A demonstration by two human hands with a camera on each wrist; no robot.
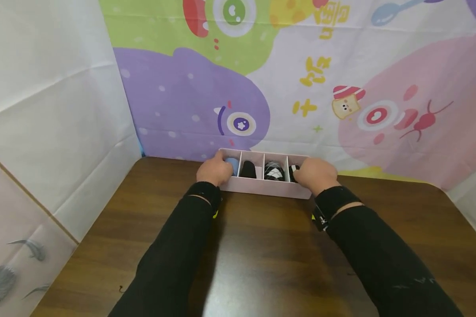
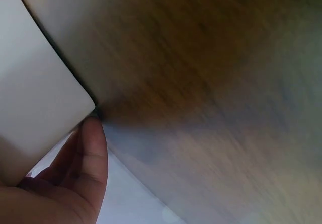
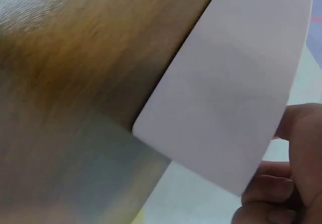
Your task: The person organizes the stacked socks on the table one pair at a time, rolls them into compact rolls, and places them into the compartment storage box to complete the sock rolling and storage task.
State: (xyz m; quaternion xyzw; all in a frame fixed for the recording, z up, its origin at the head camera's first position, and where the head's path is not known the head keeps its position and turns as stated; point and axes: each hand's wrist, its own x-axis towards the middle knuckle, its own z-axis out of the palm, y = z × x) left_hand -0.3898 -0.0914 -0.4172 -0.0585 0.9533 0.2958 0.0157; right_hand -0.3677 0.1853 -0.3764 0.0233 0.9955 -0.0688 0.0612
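A long pale pink divided box (image 1: 265, 188) stands at the back of the table. My left hand (image 1: 215, 171) grips its left end; in the left wrist view, one fingertip of that hand (image 2: 93, 158) reaches the box's lower corner. The right end is held by my right hand (image 1: 317, 173), its fingers curled at the outer end wall in the right wrist view. Soft bundles like rolled socks fill the compartments: a blue one (image 1: 232, 164), a black one (image 1: 248, 169), a black-and-white patterned one (image 1: 274, 171) and a black-and-white one (image 1: 293, 171), partly hidden by my right hand.
The brown wood-grain table (image 1: 262, 246) extends toward me. Right behind the box hangs a cartoon-printed cloth (image 1: 198, 97). A white cloth wall (image 1: 59, 88) borders the left side. A small dark curl (image 1: 121, 289) lies near the front left.
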